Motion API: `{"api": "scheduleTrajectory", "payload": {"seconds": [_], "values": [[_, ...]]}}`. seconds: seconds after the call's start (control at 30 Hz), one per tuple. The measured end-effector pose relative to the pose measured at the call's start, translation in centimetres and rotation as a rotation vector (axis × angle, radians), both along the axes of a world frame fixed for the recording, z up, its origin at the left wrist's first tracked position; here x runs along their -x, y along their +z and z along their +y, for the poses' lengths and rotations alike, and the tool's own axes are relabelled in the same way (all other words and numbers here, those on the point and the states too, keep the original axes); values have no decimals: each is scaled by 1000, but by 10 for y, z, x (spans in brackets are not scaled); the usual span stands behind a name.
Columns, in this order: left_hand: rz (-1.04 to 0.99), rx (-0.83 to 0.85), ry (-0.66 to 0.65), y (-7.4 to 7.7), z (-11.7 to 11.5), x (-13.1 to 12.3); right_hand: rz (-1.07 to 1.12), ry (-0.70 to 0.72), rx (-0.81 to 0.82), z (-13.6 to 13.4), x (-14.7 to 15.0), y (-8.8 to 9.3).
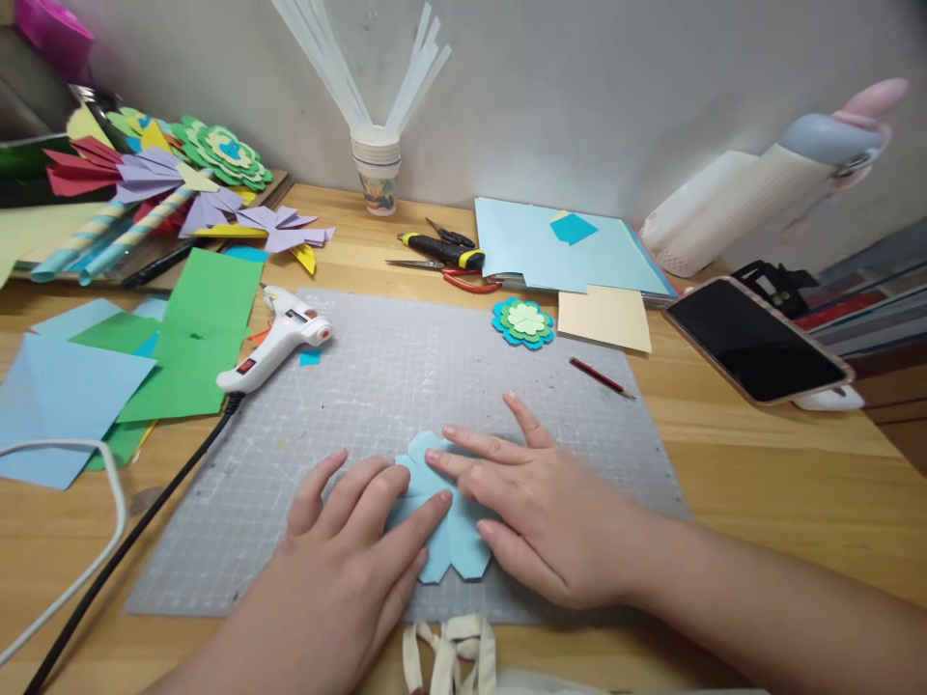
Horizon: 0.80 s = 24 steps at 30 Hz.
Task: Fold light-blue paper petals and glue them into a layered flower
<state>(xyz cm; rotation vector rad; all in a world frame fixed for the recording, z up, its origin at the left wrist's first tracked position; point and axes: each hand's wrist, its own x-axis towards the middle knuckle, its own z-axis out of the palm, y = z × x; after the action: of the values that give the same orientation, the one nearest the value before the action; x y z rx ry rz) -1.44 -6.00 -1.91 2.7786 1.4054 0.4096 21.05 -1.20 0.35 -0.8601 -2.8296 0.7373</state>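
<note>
A light blue folded paper piece [449,541] lies near the front edge of the grey cutting mat [406,386]. My left hand [354,545] rests flat on its left side, fingers stretched out and slightly apart. From the right, my right hand [540,502] presses down on the paper with extended fingers pointing left. Both hands cover much of the paper. Neither hand grips anything.
A white glue gun [279,338] with a black cord lies at the mat's left. Green and blue sheets [181,338] sit left, paper flowers [217,150] behind. Scissors [445,261], a layered flower [523,321], a red pencil [601,377], blue paper stack [557,251], phone [757,338] and cups [378,174] stand around.
</note>
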Motion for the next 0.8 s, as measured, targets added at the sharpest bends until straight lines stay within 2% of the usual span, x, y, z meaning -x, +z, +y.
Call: {"api": "scheduleTrajectory", "payload": {"seconds": [0.17, 0.5, 0.73, 0.8], "values": [[-2, 9, -1, -2, -1, 0, 78, -53, -50, 1, 5, -1], [-21, -11, 9, 0, -1, 0, 160, -13, -26, -3, 7, 3], [-15, 8, -3, 0, -2, 0, 185, -91, 68, -5, 1, 7], [-7, 13, 0, 1, -2, 1, 202, -122, 42, -8, 0, 5]]}}
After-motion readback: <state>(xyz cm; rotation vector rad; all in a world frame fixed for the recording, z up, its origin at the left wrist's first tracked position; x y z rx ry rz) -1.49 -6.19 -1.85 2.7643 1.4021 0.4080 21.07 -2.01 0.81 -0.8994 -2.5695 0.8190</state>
